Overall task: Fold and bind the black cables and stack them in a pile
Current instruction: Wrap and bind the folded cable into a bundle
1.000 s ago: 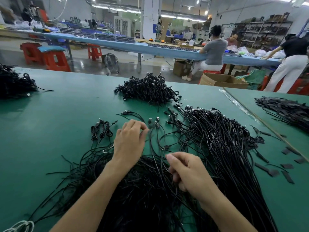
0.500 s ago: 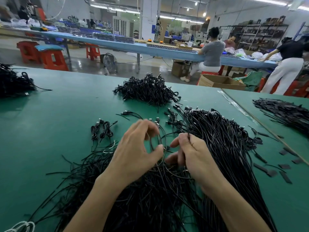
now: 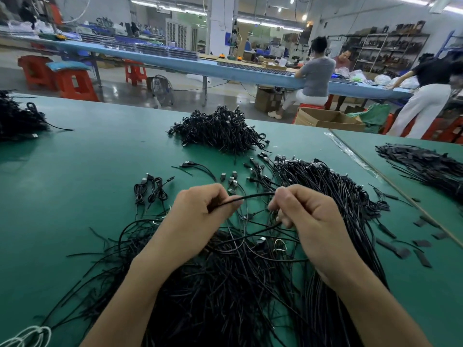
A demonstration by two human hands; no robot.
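Both hands have hold of one black cable [image 3: 255, 195], lifted just above the heap. The left hand [image 3: 200, 216] has its fingers curled round it. The right hand [image 3: 310, 221] pinches it between thumb and forefinger with the other fingers tucked in, and a short span runs nearly level from one grip to the other. A lower strand trails from under the right grip toward the left wrist; whether it is the same cable's other run cannot be told. Beneath both grips the loose cables [image 3: 225, 296] lie tangled on the green surface [image 3: 87, 171]. Beyond the grips sits the pile of bound cables [image 3: 220, 131], and out past the left grip two bound bundles [image 3: 150, 190] lie apart. Black ties [image 3: 400, 252] are scattered well outside the right grip. This looks like the start of a fold. To do it well, the cable should first be drawn clear of the heap, so no neighbouring strand gets caught in the loops. The grips should then come together in even passes, with equal loops and the plugs at one end. The cable looks thin and probably springy, so the loops are likely to pop open if either grip slackens. Gathering the whole fold into one grip would free the other hand to reach for a tie and wrap it snugly round the middle.
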